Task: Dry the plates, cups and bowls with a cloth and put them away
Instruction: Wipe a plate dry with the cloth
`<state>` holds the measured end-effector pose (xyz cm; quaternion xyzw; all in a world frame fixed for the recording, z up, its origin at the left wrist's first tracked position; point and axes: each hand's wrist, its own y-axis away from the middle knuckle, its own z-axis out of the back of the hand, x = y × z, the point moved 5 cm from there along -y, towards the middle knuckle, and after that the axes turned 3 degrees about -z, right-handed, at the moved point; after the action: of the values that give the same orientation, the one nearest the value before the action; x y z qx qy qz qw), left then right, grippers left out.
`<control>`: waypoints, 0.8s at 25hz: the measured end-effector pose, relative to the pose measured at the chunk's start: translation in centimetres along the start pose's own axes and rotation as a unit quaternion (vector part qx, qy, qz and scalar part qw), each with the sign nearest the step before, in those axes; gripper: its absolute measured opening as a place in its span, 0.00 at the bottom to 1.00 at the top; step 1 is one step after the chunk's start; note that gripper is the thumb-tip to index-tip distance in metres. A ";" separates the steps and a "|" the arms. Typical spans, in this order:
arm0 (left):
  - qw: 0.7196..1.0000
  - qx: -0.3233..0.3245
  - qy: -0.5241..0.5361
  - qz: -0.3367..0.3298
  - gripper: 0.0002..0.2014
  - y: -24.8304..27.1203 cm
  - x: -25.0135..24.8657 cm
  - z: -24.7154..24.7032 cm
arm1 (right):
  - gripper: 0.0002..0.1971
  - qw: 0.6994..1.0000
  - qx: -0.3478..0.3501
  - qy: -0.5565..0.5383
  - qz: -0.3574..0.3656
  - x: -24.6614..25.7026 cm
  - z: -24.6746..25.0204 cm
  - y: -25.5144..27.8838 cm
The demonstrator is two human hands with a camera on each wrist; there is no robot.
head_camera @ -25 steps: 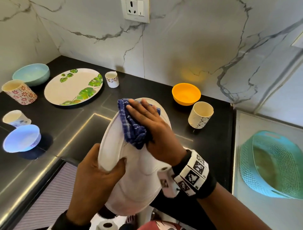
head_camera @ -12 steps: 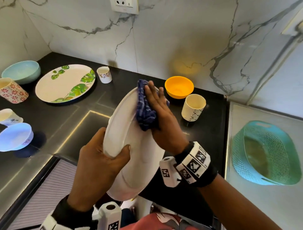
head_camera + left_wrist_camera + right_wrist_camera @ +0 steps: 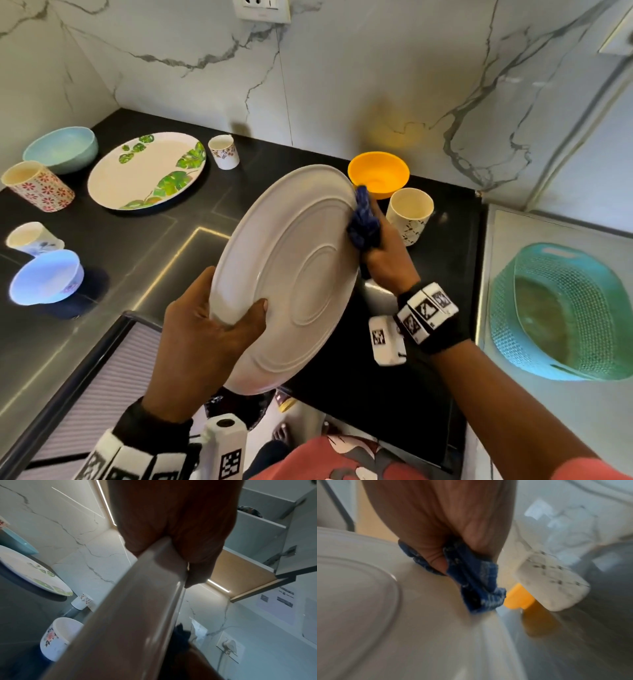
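i see my left hand [image 3: 205,329] gripping the lower left rim of the white plate [image 3: 291,274], thumb curled over the ridged underside that faces me, fingers behind it; the plate is held tilted on edge above the black tabletop [image 3: 144,240]. my right hand [image 3: 383,260] is on the opposite rim, fingers bunched around the blue checked cloth [image 3: 363,222] and pressing it against the plate's upper right edge; in the right wrist view the cloth [image 3: 471,577] sits folded between fingers and plate [image 3: 385,601]. just beyond my right hand stand the orange bowl [image 3: 378,174] and a cream patterned cup [image 3: 409,214], side by side. well off to the left of my left hand lie the leaf-print plate [image 3: 147,171], a small floral cup [image 3: 224,151], a light blue bowl [image 3: 61,149], a red-flowered cup [image 3: 36,186], another floral cup [image 3: 32,238] and a pale blue bowl [image 3: 46,275]. to the right of my right hand, a teal mesh basket [image 3: 565,308] rests on a grey surface.
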<state>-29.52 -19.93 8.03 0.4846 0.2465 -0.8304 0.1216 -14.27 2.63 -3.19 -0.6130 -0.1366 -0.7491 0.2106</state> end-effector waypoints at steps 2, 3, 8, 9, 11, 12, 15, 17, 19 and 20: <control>1.000 0.000 -0.007 -0.009 0.22 0.2 -0.1 -0.2 | 0.43 0.999 -0.010 0.023 0.022 1.8 0.0 -1.0; 1.000 0.000 -0.007 -0.015 0.23 0.2 -0.1 -0.2 | 0.46 0.999 -0.010 0.035 0.020 1.8 -0.3 -0.9; 0.995 -0.086 0.055 -0.004 0.18 1.1 2.6 1.1 | 0.42 0.993 0.016 0.024 -0.111 -3.2 -3.9 4.0; 0.992 -0.108 0.062 0.000 0.11 1.3 3.1 1.4 | 0.42 0.990 0.022 0.025 -0.134 -4.1 -4.6 5.3; 0.988 -0.136 0.068 0.020 0.07 1.7 3.7 1.5 | 0.42 0.983 0.037 0.050 -0.173 -5.5 -6.0 8.2; 0.985 -0.151 0.075 0.027 0.13 1.9 3.9 1.4 | 0.42 0.979 0.049 0.058 -0.188 -5.6 -6.6 9.9; 0.978 -0.176 0.113 0.026 0.22 1.8 3.5 0.3 | 0.37 0.973 0.114 0.055 -0.194 -3.8 -8.6 14.6; 0.977 -0.178 0.119 0.014 0.21 1.6 3.2 -0.5 | 0.28 0.970 0.147 0.060 -0.185 -1.1 -8.6 15.9; 0.975 -0.182 0.126 0.015 0.17 1.5 2.9 -0.9 | 0.19 0.965 0.181 0.066 -0.176 2.4 -8.3 16.5; 0.973 -0.186 0.135 0.022 0.17 1.5 2.8 -0.9 | 0.17 0.965 0.196 0.068 -0.161 4.4 -8.3 16.6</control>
<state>-29.56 -20.64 4.75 0.5664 0.4000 -0.6942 0.1930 -14.07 -16.39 -1.49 -0.4769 -0.3631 -0.7719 0.2120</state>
